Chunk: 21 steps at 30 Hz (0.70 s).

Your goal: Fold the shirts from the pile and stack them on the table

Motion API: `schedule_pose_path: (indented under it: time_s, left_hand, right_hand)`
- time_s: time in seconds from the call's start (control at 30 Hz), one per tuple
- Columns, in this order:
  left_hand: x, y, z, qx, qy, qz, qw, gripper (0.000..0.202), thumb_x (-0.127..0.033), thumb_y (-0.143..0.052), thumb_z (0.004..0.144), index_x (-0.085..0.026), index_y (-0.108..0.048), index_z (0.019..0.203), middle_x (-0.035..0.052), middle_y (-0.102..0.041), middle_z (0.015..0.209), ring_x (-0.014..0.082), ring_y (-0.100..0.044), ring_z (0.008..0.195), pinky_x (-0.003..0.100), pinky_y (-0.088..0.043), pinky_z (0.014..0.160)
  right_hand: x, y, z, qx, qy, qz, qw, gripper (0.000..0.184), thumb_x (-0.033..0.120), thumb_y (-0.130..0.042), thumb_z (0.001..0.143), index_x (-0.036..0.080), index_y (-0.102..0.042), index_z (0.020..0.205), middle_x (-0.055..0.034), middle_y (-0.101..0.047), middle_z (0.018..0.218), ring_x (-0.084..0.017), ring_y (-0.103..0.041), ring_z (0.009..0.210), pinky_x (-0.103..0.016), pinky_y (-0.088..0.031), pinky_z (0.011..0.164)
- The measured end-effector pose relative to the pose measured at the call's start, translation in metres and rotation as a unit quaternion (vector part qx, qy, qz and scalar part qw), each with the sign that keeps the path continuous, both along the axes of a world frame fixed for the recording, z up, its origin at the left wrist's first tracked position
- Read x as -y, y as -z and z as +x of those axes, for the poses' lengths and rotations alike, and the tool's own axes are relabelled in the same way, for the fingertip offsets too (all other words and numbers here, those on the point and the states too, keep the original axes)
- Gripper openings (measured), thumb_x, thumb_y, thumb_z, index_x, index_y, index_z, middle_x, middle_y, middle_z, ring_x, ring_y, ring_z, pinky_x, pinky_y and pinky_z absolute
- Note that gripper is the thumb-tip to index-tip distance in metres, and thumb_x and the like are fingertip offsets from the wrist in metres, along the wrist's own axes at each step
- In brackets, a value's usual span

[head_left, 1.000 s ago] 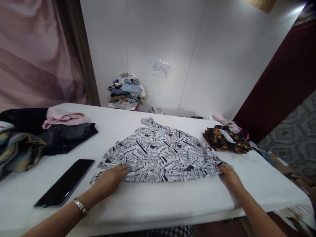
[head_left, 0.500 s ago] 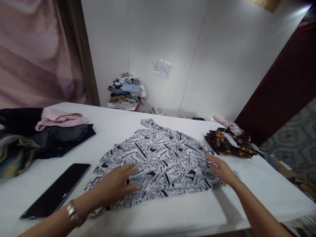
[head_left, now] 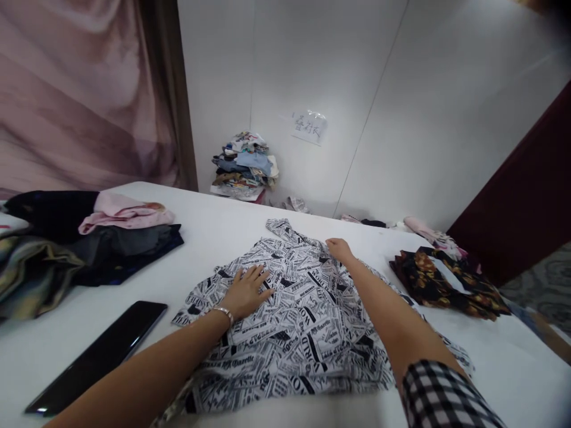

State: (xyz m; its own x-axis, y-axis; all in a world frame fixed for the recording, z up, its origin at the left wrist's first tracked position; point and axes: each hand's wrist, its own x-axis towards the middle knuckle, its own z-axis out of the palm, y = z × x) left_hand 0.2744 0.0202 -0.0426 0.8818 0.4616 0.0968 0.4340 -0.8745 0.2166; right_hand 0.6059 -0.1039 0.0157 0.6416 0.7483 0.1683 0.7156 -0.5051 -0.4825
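A black-and-white newspaper-print shirt point(head_left: 303, 327) lies spread on the white table point(head_left: 214, 220), its collar toward the far side and its lower edge toward me. My left hand point(head_left: 246, 292) rests flat on the left part of the shirt, fingers stretched out. At the far right shoulder, beside the collar, my right hand point(head_left: 340, 251) is closed with its fingers curled on the fabric. My right forearm covers some of the right side of the shirt.
To the left lie a black phone point(head_left: 100, 356) and a heap of dark, pink and plaid clothes point(head_left: 129, 249). Folded dark floral clothes point(head_left: 446, 282) sit on the right. Behind the table stands a tall clothes pile point(head_left: 245, 163), below a handwritten sign point(head_left: 309, 127) on the wall.
My right hand has moved forward and inward from the shirt's right side to its far shoulder and closed there. My left hand has reached further forward and flattened on the fabric. The view has shifted.
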Motion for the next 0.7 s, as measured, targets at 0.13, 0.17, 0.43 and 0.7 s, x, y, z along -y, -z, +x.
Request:
schedule_pose_path:
  time_s: [0.13, 0.17, 0.43, 0.7]
  left_hand:
    - [0.002, -0.002, 0.0, -0.001, -0.004, -0.002, 1.0, 0.065, -0.062, -0.034, 0.091, -0.023, -0.044, 0.143, 0.0106, -0.032, 0.156, 0.0303, -0.023, 0.146, 0.056, -0.013, 0.117]
    - [0.002, -0.004, 0.0, -0.002, -0.005, -0.003, 1.0, 0.065, -0.062, -0.034, 0.091, -0.023, -0.044, 0.143, 0.0105, -0.032, 0.156, 0.0305, -0.024, 0.145, 0.056, -0.014, 0.116]
    - [0.004, -0.004, -0.002, -0.017, -0.007, -0.017, 1.0, 0.069, -0.066, -0.029, 0.091, -0.024, -0.042, 0.145, 0.0086, -0.028, 0.157, 0.0308, -0.02, 0.146, 0.058, -0.014, 0.117]
    - [0.006, -0.005, -0.001, -0.018, -0.014, -0.017, 1.0, 0.069, -0.066, -0.029, 0.091, -0.025, -0.042, 0.145, 0.0076, -0.03, 0.157, 0.0298, -0.021, 0.146, 0.057, -0.014, 0.117]
  right_hand:
    - [-0.041, 0.011, 0.014, 0.006, 0.018, -0.066, 0.998, 0.027, 0.034, -0.05, 0.095, 0.014, -0.069, 0.099, -0.0083, -0.069, 0.104, -0.022, -0.064, 0.099, -0.038, -0.05, 0.089]
    - [-0.05, 0.014, 0.016, 0.006, 0.019, -0.082, 0.996, 0.027, 0.037, -0.053, 0.095, 0.015, -0.066, 0.103, -0.0077, -0.067, 0.107, -0.021, -0.064, 0.098, -0.039, -0.051, 0.089]
    - [-0.121, 0.029, 0.003, -0.004, 0.022, -0.152, 0.988, 0.041, 0.045, -0.054, 0.091, 0.009, -0.069, 0.103, -0.0208, -0.065, 0.116, -0.03, -0.059, 0.113, -0.035, -0.046, 0.091]
    - [-0.135, 0.014, -0.01, -0.032, 0.013, -0.058, 0.998, 0.011, 0.022, -0.063, 0.075, 0.014, -0.069, 0.079, -0.0137, -0.071, 0.099, -0.025, -0.063, 0.099, -0.029, -0.044, 0.082]
